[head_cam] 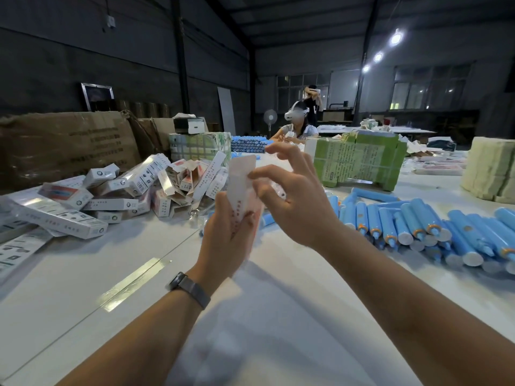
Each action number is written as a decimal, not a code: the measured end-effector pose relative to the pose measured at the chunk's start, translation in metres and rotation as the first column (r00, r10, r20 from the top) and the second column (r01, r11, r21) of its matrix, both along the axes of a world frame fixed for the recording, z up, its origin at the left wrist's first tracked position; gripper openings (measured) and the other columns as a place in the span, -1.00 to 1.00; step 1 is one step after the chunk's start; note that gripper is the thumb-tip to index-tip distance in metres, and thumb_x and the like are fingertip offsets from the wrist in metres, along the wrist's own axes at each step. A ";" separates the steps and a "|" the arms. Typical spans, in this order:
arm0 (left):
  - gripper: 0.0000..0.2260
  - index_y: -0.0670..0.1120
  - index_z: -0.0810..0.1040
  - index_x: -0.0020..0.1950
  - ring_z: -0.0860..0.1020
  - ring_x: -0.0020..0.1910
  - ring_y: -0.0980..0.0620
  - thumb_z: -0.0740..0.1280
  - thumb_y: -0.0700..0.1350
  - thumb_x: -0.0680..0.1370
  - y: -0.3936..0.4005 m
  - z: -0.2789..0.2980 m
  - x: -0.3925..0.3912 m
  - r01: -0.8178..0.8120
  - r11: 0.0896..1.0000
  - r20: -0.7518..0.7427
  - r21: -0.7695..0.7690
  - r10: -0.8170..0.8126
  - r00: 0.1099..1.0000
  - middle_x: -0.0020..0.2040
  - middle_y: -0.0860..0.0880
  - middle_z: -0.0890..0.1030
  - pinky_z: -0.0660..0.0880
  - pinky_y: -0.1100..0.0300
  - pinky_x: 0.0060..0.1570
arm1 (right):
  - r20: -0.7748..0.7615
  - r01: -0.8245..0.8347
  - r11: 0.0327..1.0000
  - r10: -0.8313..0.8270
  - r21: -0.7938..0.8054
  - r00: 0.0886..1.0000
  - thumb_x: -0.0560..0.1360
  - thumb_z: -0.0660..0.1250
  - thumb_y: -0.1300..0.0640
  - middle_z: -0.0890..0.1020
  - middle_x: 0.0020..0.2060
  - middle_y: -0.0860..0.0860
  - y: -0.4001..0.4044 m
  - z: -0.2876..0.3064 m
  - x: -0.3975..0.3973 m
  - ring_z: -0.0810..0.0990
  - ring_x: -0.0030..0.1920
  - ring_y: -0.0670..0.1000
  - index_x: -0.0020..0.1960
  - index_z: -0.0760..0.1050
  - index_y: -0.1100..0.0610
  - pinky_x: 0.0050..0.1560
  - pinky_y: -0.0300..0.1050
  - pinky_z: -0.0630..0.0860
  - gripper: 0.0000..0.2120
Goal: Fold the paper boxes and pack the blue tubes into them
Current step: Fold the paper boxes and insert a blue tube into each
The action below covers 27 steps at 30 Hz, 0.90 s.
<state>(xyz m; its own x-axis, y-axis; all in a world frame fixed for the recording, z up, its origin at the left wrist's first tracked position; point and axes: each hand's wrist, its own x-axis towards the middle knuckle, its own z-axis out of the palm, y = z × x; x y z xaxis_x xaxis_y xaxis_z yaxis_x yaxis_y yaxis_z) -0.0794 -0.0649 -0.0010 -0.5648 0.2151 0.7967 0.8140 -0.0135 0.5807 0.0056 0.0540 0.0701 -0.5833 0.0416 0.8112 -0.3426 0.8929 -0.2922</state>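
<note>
My left hand (228, 235) grips a white and pink paper box (242, 185) upright above the white table (83, 288), fingers wrapped round its lower part. My right hand (289, 190) is at the box's upper right edge, thumb and forefinger pinching a flap there while the other fingers spread upward. Many blue tubes (412, 221) with white caps lie in a heap on the table to the right. A pile of folded boxes (133, 190) lies to the left.
Flat box blanks (16, 246) lie at the left edge. Green bundled stacks (359, 160) and a pale stack (490, 171) stand behind the tubes. Brown cartons (64, 143) line the back left. More blue tubes (248, 143) and a seated person (295, 126) are across the table.
</note>
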 end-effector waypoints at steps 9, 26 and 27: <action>-0.74 0.06 0.22 0.21 0.43 0.24 -0.23 0.25 -0.05 0.60 -0.029 0.003 -0.049 -0.505 0.850 0.160 0.150 0.484 0.861 0.26 -0.19 0.45 0.51 -0.26 0.12 | 0.488 0.040 0.995 -0.080 0.090 0.869 0.52 0.30 0.17 0.61 0.13 0.03 -0.008 -0.039 -0.078 0.54 0.14 0.07 0.28 0.53 -0.02 0.19 0.02 0.50 -0.65; -0.69 -0.02 0.20 0.34 0.42 0.34 -0.06 0.22 -0.16 0.66 -0.022 0.014 -0.036 -0.253 0.898 0.169 0.361 0.204 0.964 0.35 -0.15 0.37 0.45 -0.13 0.33 | 0.324 0.081 0.988 -0.121 0.134 0.938 0.59 0.30 0.11 0.54 0.00 0.10 -0.036 -0.041 -0.171 0.55 -0.03 0.12 0.13 0.63 0.17 -0.09 -0.10 0.44 -0.79; -0.66 0.08 0.17 0.37 0.41 0.37 0.03 0.20 -0.15 0.67 -0.021 0.016 -0.032 -0.205 0.905 0.148 0.374 0.160 0.976 0.37 -0.09 0.37 0.44 -0.03 0.36 | 0.258 0.112 0.994 -0.105 -0.013 0.960 0.58 0.34 0.10 0.50 -0.02 0.06 -0.027 -0.032 -0.163 0.53 -0.08 0.07 0.14 0.63 0.18 -0.09 -0.16 0.40 -0.78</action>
